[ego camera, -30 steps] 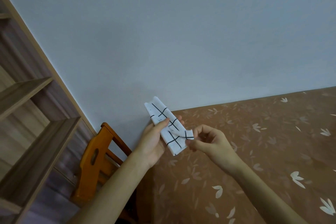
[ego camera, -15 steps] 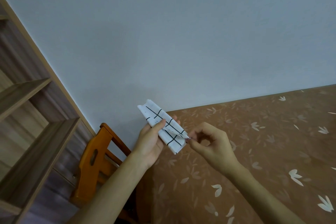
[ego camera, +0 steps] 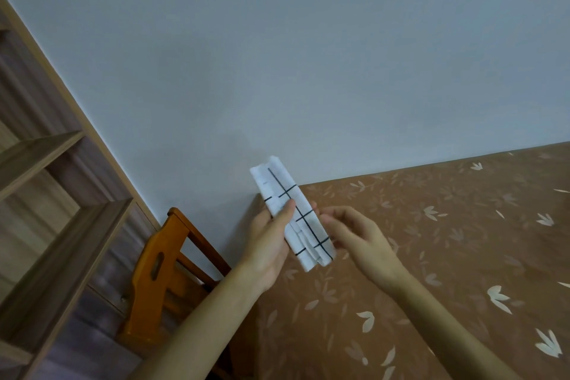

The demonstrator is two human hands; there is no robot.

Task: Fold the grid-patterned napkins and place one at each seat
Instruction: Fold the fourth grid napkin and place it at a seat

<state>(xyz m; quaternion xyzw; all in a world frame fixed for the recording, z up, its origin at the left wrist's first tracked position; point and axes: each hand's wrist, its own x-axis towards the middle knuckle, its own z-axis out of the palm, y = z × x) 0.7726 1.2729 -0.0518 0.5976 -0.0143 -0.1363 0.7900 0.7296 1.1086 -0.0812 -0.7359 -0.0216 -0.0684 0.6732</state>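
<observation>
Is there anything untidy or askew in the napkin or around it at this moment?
The grid-patterned napkin gripped by the left hand is folded unevenly: at its near end the layers step out instead of lying flush. Nothing else stands out.

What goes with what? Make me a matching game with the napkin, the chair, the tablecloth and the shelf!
Things:
1. napkin
2. chair
3. tablecloth
4. shelf

Descriptions:
A. brown with pale leaves
B. white with black lines, held in the left hand
C. grey-brown wood, at the far left
D. orange wood, beside the table

Pairs: 1-B, 2-D, 3-A, 4-C
</observation>
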